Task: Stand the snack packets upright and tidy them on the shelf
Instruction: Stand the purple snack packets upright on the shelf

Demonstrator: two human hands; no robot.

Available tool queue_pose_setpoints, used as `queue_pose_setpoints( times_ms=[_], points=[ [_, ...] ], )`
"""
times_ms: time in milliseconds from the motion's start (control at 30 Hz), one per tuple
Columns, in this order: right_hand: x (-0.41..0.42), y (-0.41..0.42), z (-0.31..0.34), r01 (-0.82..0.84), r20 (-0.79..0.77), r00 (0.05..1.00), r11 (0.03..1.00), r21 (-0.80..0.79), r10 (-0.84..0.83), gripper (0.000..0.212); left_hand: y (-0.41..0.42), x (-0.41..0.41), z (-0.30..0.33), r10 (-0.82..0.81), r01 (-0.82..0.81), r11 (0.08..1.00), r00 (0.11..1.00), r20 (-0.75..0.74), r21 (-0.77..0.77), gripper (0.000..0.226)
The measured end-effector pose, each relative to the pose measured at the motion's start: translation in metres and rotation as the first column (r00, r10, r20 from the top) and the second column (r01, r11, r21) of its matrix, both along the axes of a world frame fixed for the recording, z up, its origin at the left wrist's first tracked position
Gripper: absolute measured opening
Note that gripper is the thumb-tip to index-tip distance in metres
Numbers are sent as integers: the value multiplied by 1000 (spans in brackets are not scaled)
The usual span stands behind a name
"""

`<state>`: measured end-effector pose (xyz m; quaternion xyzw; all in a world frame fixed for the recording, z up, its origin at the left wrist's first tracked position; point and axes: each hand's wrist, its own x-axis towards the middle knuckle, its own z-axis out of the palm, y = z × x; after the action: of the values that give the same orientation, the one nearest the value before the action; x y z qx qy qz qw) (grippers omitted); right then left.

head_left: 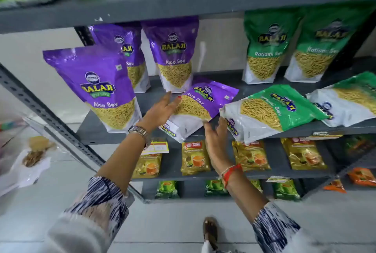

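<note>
Shelf: grey metal shelf [122, 130] running across the middle of the frame; all the sev packets are sitting on it.
Purple, standing: three Aloo Sev packets are upright at centre left: the front purple packet [95, 88] near the shelf edge, the rear-left purple packet [124, 49] partly hidden behind it, and the rear-centre purple packet [173, 53] to its right.
Purple, lying: the fallen purple packet [201, 104] is lying flat at centre frame, its base overhanging the front edge, top pointing to the upper right.
Green, standing: two upright green packets [268, 45] of Ratlami Sev are standing at the upper right, against the back.
Green, lying: the near green packet [270, 110] is lying on its side at centre right, a corner poking past the edge; the far green packet [350, 102] is lying at the right edge of the frame.
Left hand: the left hand [160, 110] is resting fingers spread on the fallen purple packet's left edge; not closed round it.
Right hand: the right hand [215, 136] is reaching up between the fallen purple and near green packets, fingers loosely open, nothing clamped; whether it is touching either one I cannot tell.
Progress, judged: five standing, three flat, so somewhat past halfway; the fallen purple one looks next.
Left to do: lifting three packets, then squaring the rows.
</note>
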<state>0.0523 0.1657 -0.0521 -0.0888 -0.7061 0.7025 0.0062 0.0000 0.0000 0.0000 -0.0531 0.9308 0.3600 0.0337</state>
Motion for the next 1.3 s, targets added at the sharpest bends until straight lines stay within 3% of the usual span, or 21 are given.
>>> queue_pose_setpoints(
  times_ms=[67,133,233,333,433,533,633,733,867,1000,1167,1300],
  points=[
    [-16,-6,-8,31,197,980,998,-61,-18,53,-7,-22,-5,22,-25,999,995,96,31,44],
    [-27,-15,-16,118,328,944,964,-236,-35,41,-15,-41,-12,16,-27,998,981,195,58,28],
    [-48,-28,-21,229,371,926,886,-404,-70,22,-21,-68,-20,36,-54,996,971,235,69,40],
    [-62,-32,-28,295,387,912,874,-386,-137,14,-28,-86,-23,23,-28,1000,956,292,13,45],
    [-68,-31,-30,333,411,895,872,-358,-173,21,-29,-94,-28,-12,-19,995,955,297,103,41],
    [-68,-30,-32,352,424,877,904,-242,-228,23,-25,-91,-31,14,-90,967,953,303,237,27],
    [-66,-31,-31,386,418,865,900,-203,-277,22,-26,-87,-34,47,-238,852,921,386,466,21],
    [-57,-31,-29,430,393,860,876,-217,-325,18,-27,-76,-31,51,-335,735,895,444,590,22],
    [-43,-27,-24,408,332,886,883,-230,-323,13,-26,-46,-27,47,-279,635,945,324,720,44],
    [-28,-19,-10,352,203,927,917,-186,-315,24,-26,-5,-25,136,-254,601,967,216,758,24],
    [-4,-7,7,249,-13,966,946,-207,-257,24,-23,48,-25,235,-240,400,960,154,885,17],
    [20,-1,20,197,-132,963,946,-258,-237,20,-29,83,-22,283,-162,395,958,48,904,20]
  ],
)
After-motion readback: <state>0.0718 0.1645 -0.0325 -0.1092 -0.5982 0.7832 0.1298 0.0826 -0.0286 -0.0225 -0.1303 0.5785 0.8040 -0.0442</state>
